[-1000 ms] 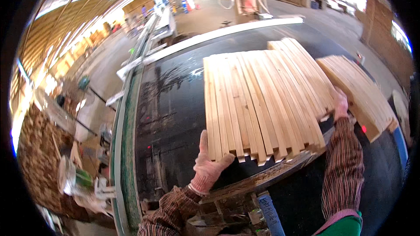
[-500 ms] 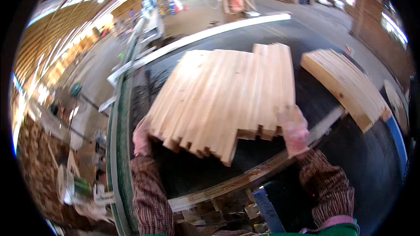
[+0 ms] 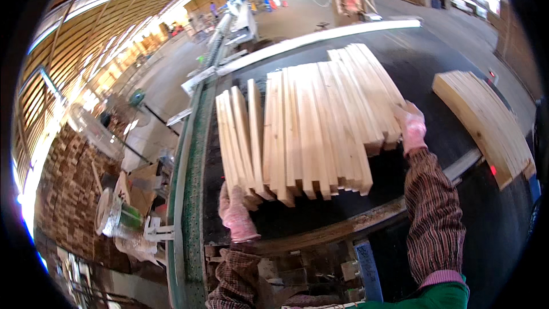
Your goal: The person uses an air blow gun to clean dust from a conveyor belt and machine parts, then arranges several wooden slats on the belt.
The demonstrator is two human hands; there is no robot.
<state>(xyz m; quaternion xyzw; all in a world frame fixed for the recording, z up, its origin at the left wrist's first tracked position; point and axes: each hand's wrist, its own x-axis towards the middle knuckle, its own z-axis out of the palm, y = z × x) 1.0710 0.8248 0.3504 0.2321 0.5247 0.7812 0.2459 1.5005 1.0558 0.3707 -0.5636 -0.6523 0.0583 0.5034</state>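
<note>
A broad row of pale wooden strips (image 3: 311,131) lies side by side on a dark tabletop (image 3: 297,220), their near ends uneven. Several strips at the left (image 3: 234,137) lean apart from the main bunch, with narrow gaps between them. My left hand (image 3: 237,217), in a pink glove, grips the near left corner of these looser strips, thumb and fingers around their ends. At the opposite side my right hand (image 3: 412,127), gloved alike, clasps the right edge of the row; its fingertips are partly blurred against the wood.
A second stack of wooden strips (image 3: 486,120) rests on the right of the table. A white rail (image 3: 320,43) borders the far side and a green strip with a metal edge (image 3: 191,194) the left. Wood blocks (image 3: 74,194) are piled at far left. A blue bar (image 3: 368,269) stands near me.
The leftmost strips have separated from the bunch, which was packed together. My left hand has shifted toward the near end, my right hand farther away along the right edge. The view has swung left.
</note>
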